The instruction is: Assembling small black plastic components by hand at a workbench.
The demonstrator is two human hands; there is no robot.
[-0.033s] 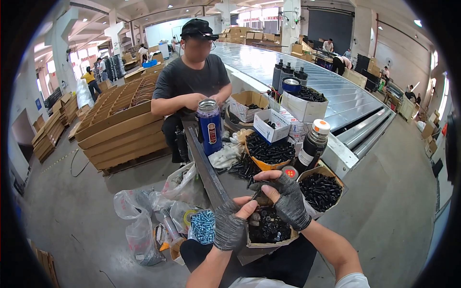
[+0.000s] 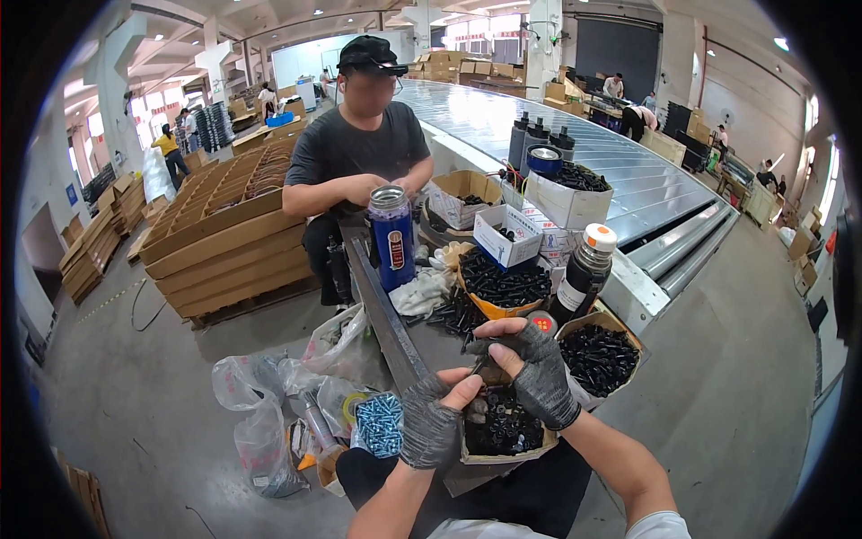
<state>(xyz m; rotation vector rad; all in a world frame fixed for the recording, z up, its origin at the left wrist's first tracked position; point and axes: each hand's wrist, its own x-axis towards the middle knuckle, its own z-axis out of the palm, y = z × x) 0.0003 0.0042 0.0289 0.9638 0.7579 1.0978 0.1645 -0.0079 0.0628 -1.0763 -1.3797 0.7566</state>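
Note:
Both hands wear grey fingerless gloves and meet above an open box of small black parts (image 2: 505,429). My left hand (image 2: 433,415) is closed, its thumb and forefinger pinching a slim dark part (image 2: 481,364). My right hand (image 2: 539,373) is curled around the upper end of that same part, thumb against the fingers; its exact shape is mostly hidden. Just beyond my right hand lies a round lid with a red top (image 2: 542,322). Loose black parts (image 2: 456,317) are heaped left of a fuller box of black pieces (image 2: 505,280). Another box of black parts (image 2: 600,359) stands to the right.
A metal bar (image 2: 388,314) edges the bench on the left. A blue jar (image 2: 391,238) and a dark bottle with an orange-white cap (image 2: 585,269) stand upright. Blue screws (image 2: 379,426) and plastic bags (image 2: 256,404) lie lower left. A co-worker (image 2: 364,144) sits opposite.

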